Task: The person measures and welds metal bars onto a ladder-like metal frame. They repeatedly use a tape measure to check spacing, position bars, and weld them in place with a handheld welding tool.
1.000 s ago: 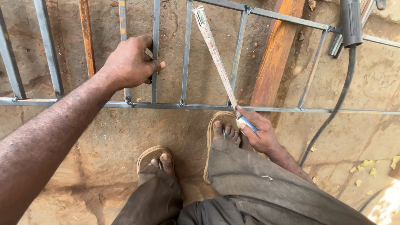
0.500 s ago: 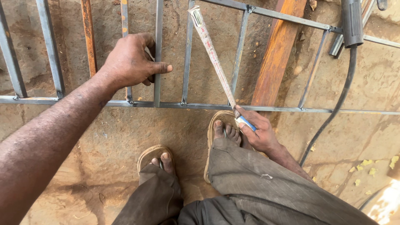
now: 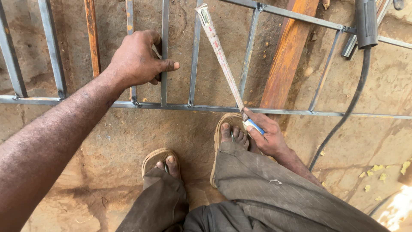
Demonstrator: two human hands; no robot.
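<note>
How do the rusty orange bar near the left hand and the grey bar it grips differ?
The rusty orange bar is coated in rust; the grey bar is bare grey metal. The left hand wraps the grey bar, while the orange bar sits just beside the wrist, untouched. The orange bar stops short of the cross rail; the grey bar meets it. Both run upright in the frame.
</note>
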